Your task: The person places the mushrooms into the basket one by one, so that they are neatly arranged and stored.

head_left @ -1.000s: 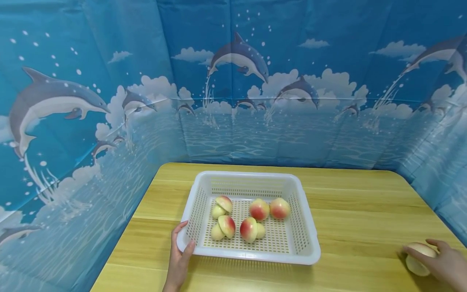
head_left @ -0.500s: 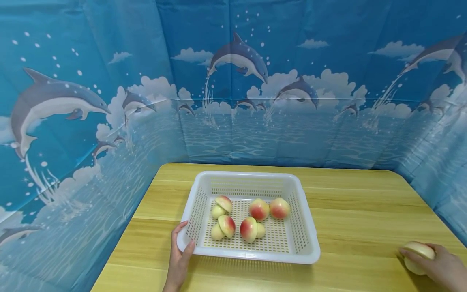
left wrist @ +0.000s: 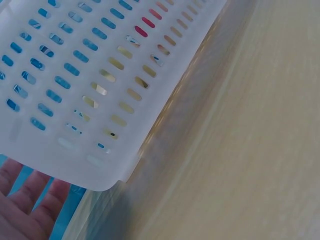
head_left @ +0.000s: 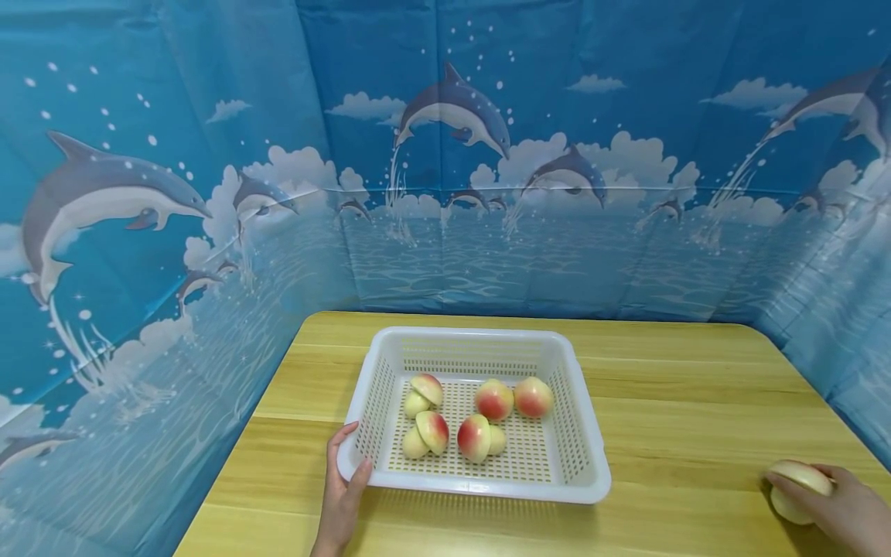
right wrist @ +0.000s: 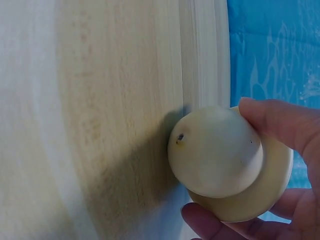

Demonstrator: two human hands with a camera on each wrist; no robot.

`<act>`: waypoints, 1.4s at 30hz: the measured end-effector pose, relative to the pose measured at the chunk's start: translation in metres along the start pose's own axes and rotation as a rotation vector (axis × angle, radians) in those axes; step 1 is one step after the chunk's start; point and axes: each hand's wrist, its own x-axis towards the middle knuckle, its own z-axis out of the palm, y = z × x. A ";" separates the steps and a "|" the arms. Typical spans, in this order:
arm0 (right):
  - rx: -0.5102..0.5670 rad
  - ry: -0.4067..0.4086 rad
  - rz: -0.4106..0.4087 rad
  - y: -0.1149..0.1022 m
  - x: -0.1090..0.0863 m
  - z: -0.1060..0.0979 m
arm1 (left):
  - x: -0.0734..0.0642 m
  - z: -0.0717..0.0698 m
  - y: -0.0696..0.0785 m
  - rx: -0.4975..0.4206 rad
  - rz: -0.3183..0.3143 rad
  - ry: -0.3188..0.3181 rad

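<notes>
A white plastic basket (head_left: pixel 480 487) with slotted walls stands on the table. At its near left corner my left hand (head_left: pixel 341 483) grips the rim, thumb over the top; in the left wrist view the fingers (left wrist: pixel 52 200) show beside the outer wall. Inside lie several toy mushrooms (head_left: pixel 475 439) with red and yellow caps and pale stems. Far to the right, my right hand (head_left: pixel 845 507) holds another toy mushroom (head_left: pixel 803 476) low over the table. Its rounded pale stem (right wrist: pixel 215 150) faces the right wrist camera, with thumb and fingers around the cap's edge.
The yellow wood-grain table (head_left: pixel 682 418) extends between the basket and my right hand. Blue sheets (head_left: pixel 431 255) printed with dolphins and waves hang behind the table and along both sides.
My right hand has shifted slightly left with the mushroom and turned it a little, so the cap tilts differently. The left hand and basket stay put.
</notes>
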 end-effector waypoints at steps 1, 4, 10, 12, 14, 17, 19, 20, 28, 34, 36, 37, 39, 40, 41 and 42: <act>0.006 -0.003 0.005 0.000 0.001 0.000 | 0.000 0.000 0.000 0.000 -0.003 0.000; 0.027 -0.008 0.018 0.002 0.003 0.001 | 0.000 0.000 0.000 -0.003 -0.004 -0.001; 0.047 -0.033 0.023 0.008 0.012 0.005 | 0.000 0.000 0.000 -0.001 -0.006 0.001; 0.057 -0.045 0.023 0.009 0.014 0.005 | 0.000 0.000 0.000 -0.003 -0.007 0.000; 0.067 -0.056 0.019 0.009 0.015 0.005 | 0.000 0.000 0.000 -0.005 -0.006 0.000; 0.062 -0.062 0.010 0.007 0.014 0.004 | 0.000 0.000 0.000 -0.006 -0.002 -0.002; 0.058 -0.063 -0.001 0.005 0.012 0.002 | 0.000 0.000 0.000 -0.004 0.002 -0.004; 0.051 -0.061 -0.009 0.003 0.011 0.002 | 0.000 0.000 0.000 -0.005 0.005 -0.005; 0.016 -0.040 -0.059 -0.006 0.006 -0.003 | 0.000 0.000 0.000 -0.015 0.016 -0.008; 0.023 -0.030 -0.126 -0.009 0.009 -0.006 | 0.000 0.000 -0.001 -0.017 0.014 -0.006; 0.020 -0.022 -0.146 -0.010 0.009 -0.006 | 0.000 0.000 -0.001 -0.016 0.016 -0.006; 0.018 -0.016 -0.155 -0.011 0.008 -0.006 | 0.000 0.000 -0.001 -0.016 0.017 -0.006; 0.019 -0.010 -0.161 -0.013 0.008 -0.006 | 0.000 0.000 -0.001 -0.016 0.015 -0.007; 0.020 -0.008 -0.161 -0.014 0.007 -0.006 | 0.000 0.000 -0.001 -0.016 0.012 -0.008; 0.020 -0.007 -0.154 -0.016 0.006 -0.006 | 0.000 0.000 -0.001 -0.016 0.009 -0.009; 0.019 -0.009 -0.150 -0.017 0.005 -0.006 | 0.000 0.000 0.000 -0.013 0.006 -0.009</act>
